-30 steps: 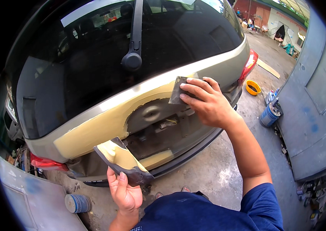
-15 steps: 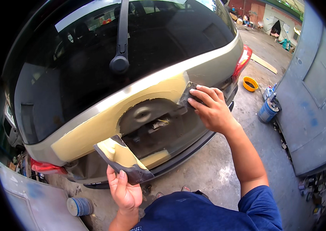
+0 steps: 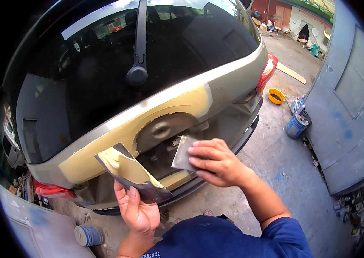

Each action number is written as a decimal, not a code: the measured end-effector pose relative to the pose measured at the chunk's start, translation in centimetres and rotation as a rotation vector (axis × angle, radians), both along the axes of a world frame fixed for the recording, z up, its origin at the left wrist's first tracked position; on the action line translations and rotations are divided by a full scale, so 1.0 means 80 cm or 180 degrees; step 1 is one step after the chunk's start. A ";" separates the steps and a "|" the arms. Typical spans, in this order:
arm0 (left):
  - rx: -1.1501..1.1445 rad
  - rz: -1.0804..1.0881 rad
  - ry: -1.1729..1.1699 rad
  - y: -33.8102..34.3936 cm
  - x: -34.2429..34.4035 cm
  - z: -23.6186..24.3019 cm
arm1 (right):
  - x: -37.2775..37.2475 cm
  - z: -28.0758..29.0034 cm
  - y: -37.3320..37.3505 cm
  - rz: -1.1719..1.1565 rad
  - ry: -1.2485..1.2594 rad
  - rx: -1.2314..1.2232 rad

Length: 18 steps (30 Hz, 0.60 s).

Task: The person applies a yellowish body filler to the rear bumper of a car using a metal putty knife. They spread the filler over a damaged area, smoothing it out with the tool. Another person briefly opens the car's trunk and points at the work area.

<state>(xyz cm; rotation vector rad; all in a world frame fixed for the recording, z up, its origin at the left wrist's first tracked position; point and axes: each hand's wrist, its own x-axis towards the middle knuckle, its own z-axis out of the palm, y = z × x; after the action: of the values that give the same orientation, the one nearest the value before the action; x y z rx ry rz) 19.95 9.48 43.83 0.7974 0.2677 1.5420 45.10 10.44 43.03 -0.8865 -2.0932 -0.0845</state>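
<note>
My left hand (image 3: 136, 208) grips a dark flat board (image 3: 147, 195) from below, thumb on its face. Yellow body filler (image 3: 123, 165) is heaped and smeared over much of that board. In my right hand (image 3: 220, 163) is a thin grey spreader (image 3: 183, 152), fingers on one face, its free edge pointing left toward the board, a gap between them. Both hands are in front of the car tailgate (image 3: 229, 96). A broad smooth layer of yellow filler (image 3: 91, 157) curves over the tailgate below the rear window, around a recess (image 3: 162, 129).
The rear wiper (image 3: 138, 56) hangs over the dark window. A black bumper (image 3: 190, 185) juts out below. To the right are a yellow basin (image 3: 276, 96), a blue bucket (image 3: 296, 124) and a grey door panel (image 3: 350, 99). Another bucket (image 3: 88, 235) lies at lower left.
My right hand has brought the spreader off the filler's right end, down and left toward the board. My left hand has shifted slightly left with the board.
</note>
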 end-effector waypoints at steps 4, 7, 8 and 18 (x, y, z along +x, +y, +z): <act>-0.0131 0.0037 0.0023 0.002 -0.013 -0.007 | 0.004 0.045 0.033 -0.0789 -0.0497 0.0436; -0.0161 0.0024 0.0179 0.001 -0.013 -0.010 | -0.001 0.071 0.051 -0.0676 -0.0756 0.0430; -0.0153 0.0034 0.0247 0.000 -0.014 -0.011 | -0.003 0.077 0.056 -0.0624 -0.0853 0.0459; -0.0300 0.0123 0.0162 -0.002 -0.018 -0.024 | 0.018 0.107 0.074 -0.0570 -0.1227 0.0190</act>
<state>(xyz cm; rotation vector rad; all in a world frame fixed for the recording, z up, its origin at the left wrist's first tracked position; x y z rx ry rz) 18.51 9.35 41.92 0.7615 0.3925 1.5353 46.52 16.37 51.57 -1.0869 -2.3422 -0.4411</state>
